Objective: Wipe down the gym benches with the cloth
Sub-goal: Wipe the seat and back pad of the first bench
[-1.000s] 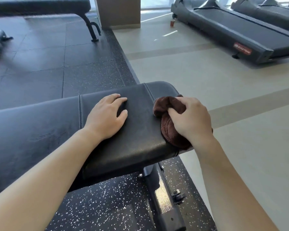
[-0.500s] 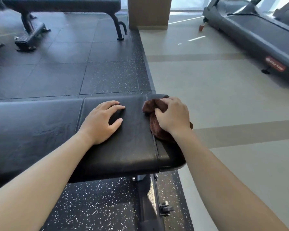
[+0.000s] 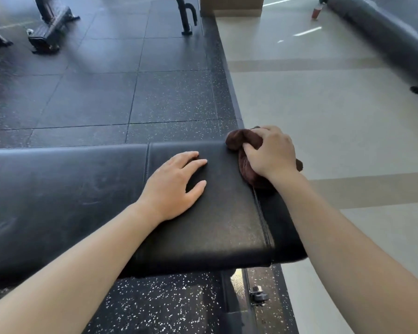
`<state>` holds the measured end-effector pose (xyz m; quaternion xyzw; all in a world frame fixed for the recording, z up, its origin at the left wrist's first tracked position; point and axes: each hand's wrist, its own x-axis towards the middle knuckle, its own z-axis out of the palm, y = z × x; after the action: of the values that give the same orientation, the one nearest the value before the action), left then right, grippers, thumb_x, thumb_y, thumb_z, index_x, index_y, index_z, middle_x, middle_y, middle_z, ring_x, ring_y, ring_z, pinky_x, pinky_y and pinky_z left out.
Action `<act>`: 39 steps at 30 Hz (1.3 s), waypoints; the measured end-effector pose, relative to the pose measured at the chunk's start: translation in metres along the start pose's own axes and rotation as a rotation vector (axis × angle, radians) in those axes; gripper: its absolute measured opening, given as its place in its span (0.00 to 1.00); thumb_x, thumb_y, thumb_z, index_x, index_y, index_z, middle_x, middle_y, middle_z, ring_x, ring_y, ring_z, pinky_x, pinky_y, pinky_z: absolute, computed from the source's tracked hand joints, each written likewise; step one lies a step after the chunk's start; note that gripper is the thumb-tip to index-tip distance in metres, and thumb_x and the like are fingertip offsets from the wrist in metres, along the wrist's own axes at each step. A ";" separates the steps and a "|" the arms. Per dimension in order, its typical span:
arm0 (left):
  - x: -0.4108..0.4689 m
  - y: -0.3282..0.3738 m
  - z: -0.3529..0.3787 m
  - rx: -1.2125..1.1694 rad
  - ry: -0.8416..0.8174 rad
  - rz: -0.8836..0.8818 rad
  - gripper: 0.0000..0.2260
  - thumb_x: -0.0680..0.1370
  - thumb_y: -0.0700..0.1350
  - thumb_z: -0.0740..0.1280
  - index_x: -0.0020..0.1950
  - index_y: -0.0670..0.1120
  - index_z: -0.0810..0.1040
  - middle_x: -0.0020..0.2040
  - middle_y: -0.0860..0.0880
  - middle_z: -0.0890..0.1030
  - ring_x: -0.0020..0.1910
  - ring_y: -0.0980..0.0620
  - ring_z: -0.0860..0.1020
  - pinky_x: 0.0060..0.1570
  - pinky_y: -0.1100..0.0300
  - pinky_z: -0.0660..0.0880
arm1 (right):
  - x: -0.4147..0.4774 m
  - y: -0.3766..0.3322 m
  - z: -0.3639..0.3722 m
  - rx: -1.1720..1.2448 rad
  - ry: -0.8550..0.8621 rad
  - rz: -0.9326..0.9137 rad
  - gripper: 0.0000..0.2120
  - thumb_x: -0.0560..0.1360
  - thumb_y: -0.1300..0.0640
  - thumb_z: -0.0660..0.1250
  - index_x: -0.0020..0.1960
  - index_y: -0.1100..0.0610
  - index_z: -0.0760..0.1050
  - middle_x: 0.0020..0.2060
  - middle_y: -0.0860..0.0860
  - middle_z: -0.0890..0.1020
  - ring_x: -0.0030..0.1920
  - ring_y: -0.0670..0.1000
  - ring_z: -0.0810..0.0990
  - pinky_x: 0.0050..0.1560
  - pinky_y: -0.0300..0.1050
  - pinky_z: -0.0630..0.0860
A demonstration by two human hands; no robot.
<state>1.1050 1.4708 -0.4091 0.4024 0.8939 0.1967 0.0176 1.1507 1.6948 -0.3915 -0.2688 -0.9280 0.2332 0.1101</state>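
Observation:
A black padded gym bench (image 3: 65, 189) runs across the view from the left, its end pad at the right. My right hand (image 3: 270, 153) grips a bunched dark brown cloth (image 3: 243, 141) and presses it on the far right corner of the end pad. My left hand (image 3: 176, 184) lies flat on the pad just left of the cloth, fingers spread, holding nothing. Part of the cloth is hidden under my right hand.
Black speckled rubber flooring (image 3: 106, 92) lies beyond the bench, beige floor (image 3: 323, 116) to its right. The feet of another bench (image 3: 186, 18) stand far back. A treadmill (image 3: 396, 44) sits at the far right with a small red bottle (image 3: 316, 11) near it. The bench frame (image 3: 256, 295) shows below.
My right hand has slid the cloth along the bench's right end toward the far corner. The view has tilted down and shifted. My left hand stays flat on the pad.

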 end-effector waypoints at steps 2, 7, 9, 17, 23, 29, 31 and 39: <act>0.005 -0.019 -0.013 0.056 -0.018 -0.031 0.22 0.76 0.54 0.61 0.68 0.49 0.71 0.69 0.48 0.70 0.69 0.48 0.66 0.70 0.45 0.60 | 0.016 -0.014 0.001 -0.021 -0.010 0.102 0.15 0.74 0.48 0.64 0.60 0.49 0.76 0.62 0.53 0.74 0.62 0.62 0.71 0.64 0.56 0.68; 0.018 -0.061 -0.031 0.086 -0.103 -0.101 0.24 0.75 0.57 0.56 0.70 0.50 0.68 0.69 0.48 0.70 0.69 0.47 0.65 0.71 0.47 0.57 | -0.002 -0.048 0.023 -0.112 -0.056 0.085 0.22 0.69 0.38 0.64 0.61 0.44 0.73 0.67 0.50 0.69 0.65 0.61 0.66 0.62 0.59 0.68; 0.019 -0.062 -0.030 0.056 -0.118 -0.106 0.25 0.74 0.58 0.55 0.69 0.51 0.68 0.68 0.49 0.70 0.69 0.48 0.66 0.71 0.48 0.58 | -0.002 -0.046 0.022 -0.114 -0.031 0.105 0.24 0.68 0.35 0.66 0.60 0.43 0.75 0.67 0.49 0.70 0.64 0.58 0.67 0.62 0.56 0.68; 0.021 -0.063 -0.034 0.062 -0.192 -0.127 0.24 0.75 0.57 0.56 0.69 0.51 0.66 0.69 0.48 0.69 0.69 0.48 0.65 0.71 0.48 0.55 | 0.008 -0.053 0.019 -0.048 -0.005 0.202 0.15 0.69 0.44 0.70 0.54 0.46 0.80 0.62 0.49 0.77 0.61 0.58 0.72 0.61 0.53 0.68; 0.028 -0.058 -0.042 0.073 -0.277 -0.133 0.25 0.74 0.56 0.57 0.68 0.47 0.69 0.68 0.45 0.70 0.69 0.45 0.67 0.70 0.45 0.57 | 0.010 -0.046 0.009 -0.063 -0.079 0.124 0.13 0.72 0.47 0.70 0.55 0.48 0.80 0.61 0.50 0.77 0.61 0.59 0.73 0.60 0.56 0.70; 0.049 -0.076 -0.052 0.026 -0.395 0.011 0.24 0.75 0.56 0.58 0.68 0.45 0.70 0.65 0.46 0.73 0.64 0.45 0.71 0.68 0.48 0.64 | 0.040 -0.054 0.012 -0.169 -0.194 0.302 0.15 0.73 0.44 0.65 0.57 0.47 0.78 0.62 0.50 0.76 0.61 0.59 0.71 0.60 0.58 0.70; 0.050 -0.082 -0.053 0.021 -0.415 0.030 0.23 0.76 0.55 0.58 0.68 0.46 0.69 0.65 0.46 0.73 0.63 0.45 0.71 0.67 0.49 0.65 | 0.038 -0.061 0.014 -0.181 -0.239 0.279 0.15 0.74 0.44 0.65 0.58 0.47 0.77 0.63 0.50 0.75 0.62 0.59 0.70 0.61 0.58 0.68; 0.046 -0.118 -0.070 0.052 -0.496 0.014 0.23 0.77 0.56 0.55 0.69 0.48 0.68 0.63 0.47 0.74 0.63 0.47 0.72 0.66 0.48 0.64 | 0.048 -0.115 0.043 -0.200 -0.480 0.067 0.14 0.74 0.41 0.63 0.57 0.44 0.76 0.59 0.47 0.76 0.60 0.56 0.72 0.58 0.55 0.69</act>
<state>0.9766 1.4096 -0.3819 0.4447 0.8643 0.0690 0.2247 1.0457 1.6194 -0.3681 -0.2459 -0.9366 0.2007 -0.1482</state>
